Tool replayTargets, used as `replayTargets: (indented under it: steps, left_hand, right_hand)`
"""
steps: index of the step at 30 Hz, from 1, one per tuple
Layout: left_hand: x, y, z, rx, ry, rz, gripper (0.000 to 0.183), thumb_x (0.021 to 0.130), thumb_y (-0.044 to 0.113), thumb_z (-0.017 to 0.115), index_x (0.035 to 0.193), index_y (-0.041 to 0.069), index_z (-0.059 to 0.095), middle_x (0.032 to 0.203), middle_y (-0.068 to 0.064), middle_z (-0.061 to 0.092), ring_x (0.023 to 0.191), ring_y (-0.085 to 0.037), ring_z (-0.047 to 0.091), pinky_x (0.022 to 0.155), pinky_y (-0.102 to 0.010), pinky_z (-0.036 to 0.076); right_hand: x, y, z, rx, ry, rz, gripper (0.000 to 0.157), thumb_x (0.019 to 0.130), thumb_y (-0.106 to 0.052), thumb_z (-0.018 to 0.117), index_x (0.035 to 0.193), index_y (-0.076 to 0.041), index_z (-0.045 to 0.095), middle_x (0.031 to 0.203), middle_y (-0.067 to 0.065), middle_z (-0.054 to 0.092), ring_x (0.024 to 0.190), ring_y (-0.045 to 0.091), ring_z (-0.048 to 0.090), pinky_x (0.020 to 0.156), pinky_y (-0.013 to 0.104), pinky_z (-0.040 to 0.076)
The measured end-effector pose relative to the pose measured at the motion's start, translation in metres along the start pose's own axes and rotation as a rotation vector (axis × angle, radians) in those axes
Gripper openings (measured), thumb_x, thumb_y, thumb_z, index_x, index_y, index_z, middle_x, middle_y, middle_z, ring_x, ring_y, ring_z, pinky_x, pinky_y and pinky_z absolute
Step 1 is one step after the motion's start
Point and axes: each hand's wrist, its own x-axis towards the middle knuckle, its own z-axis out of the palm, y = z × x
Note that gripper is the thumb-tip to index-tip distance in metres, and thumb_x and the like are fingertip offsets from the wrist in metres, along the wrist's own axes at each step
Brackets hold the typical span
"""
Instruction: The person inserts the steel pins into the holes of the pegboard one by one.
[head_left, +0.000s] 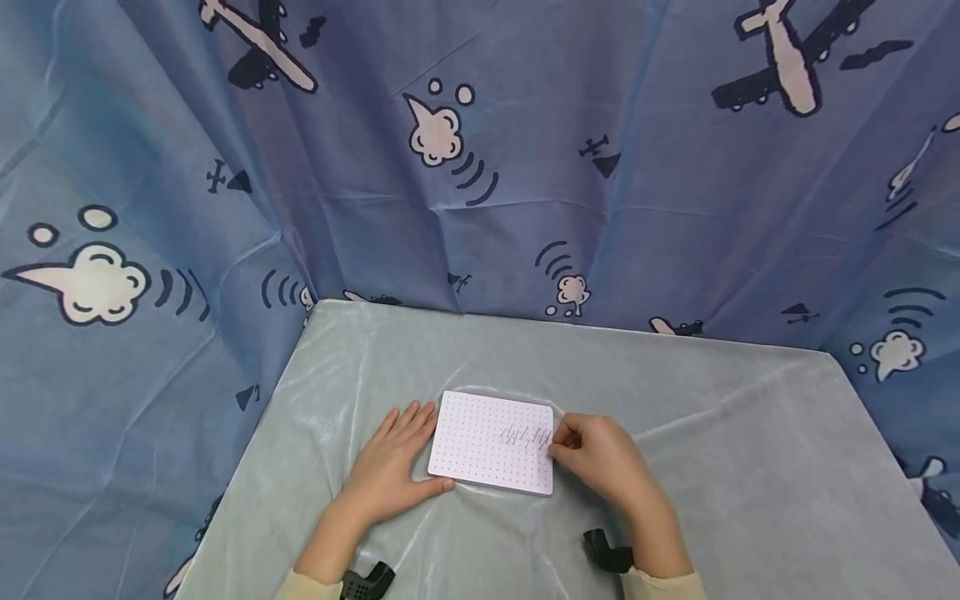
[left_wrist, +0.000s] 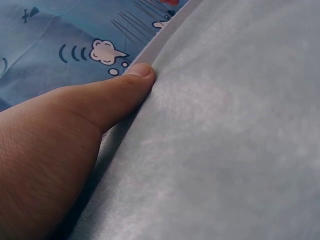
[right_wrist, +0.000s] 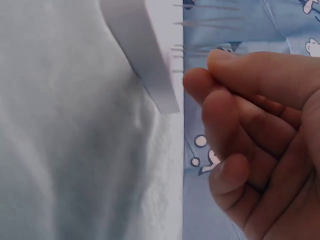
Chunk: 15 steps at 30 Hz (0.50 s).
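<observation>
A white board (head_left: 472, 437) dotted with a grid of small holes lies on the cloth in the head view. Several thin metal pins (head_left: 517, 435) stand up from its right half. My left hand (head_left: 386, 471) is spread at the board's left side, with its thumb at the near edge; the left wrist view shows the thumb (left_wrist: 122, 92) against that edge. At the right edge, my right hand (head_left: 600, 454) has thumb and index finger together and seems to pinch a thin pin (right_wrist: 179, 71), mostly hidden by the fingertips. Its other fingers (right_wrist: 229, 174) are curled.
A pale grey-green cloth (head_left: 765, 467) with wrinkles covers the table. Behind and beside it hangs a blue curtain (head_left: 510, 175) printed with planes and clouds. Black wrist devices (head_left: 606, 552) sit near both sleeves.
</observation>
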Motion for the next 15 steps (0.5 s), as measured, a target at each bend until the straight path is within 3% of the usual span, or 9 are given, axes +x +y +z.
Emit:
replayTargets:
  steps: [7, 12, 15]
  left_hand:
    - [-0.008, -0.009, 0.0, -0.012, -0.013, -0.012, 0.114, 0.088, 0.083, 0.069, 0.171, 0.011, 0.036, 0.179, -0.002, 0.027, 0.167, -0.021, 0.016, 0.138, -0.04, 0.003]
    - [-0.016, -0.007, 0.001, -0.073, -0.021, -0.034, 0.111, 0.089, 0.083, 0.068, 0.171, 0.013, 0.04, 0.179, -0.007, 0.03, 0.167, -0.026, 0.019, 0.138, -0.044, 0.007]
    - [-0.018, -0.002, 0.001, -0.134, -0.032, -0.063, 0.104, 0.093, 0.079, 0.067, 0.169, 0.013, 0.043, 0.177, -0.011, 0.032, 0.167, -0.031, 0.021, 0.137, -0.049, 0.014]
  right_hand:
    - [-0.004, 0.0, -0.009, -0.046, 0.006, 0.027, 0.005, 0.097, -0.019, 0.082, 0.099, -0.016, 0.079, 0.088, -0.006, 0.074, 0.077, 0.012, 0.064, 0.069, 0.036, 0.057]
    - [-0.015, 0.001, -0.01, -0.105, 0.118, 0.03, 0.033, 0.102, -0.032, 0.079, 0.126, -0.008, 0.079, 0.122, 0.009, 0.078, 0.106, 0.031, 0.075, 0.091, 0.057, 0.063]
    - [-0.024, 0.003, -0.009, -0.106, 0.198, -0.027, 0.046, 0.102, -0.032, 0.079, 0.139, -0.005, 0.072, 0.141, 0.019, 0.07, 0.128, 0.043, 0.068, 0.105, 0.066, 0.056]
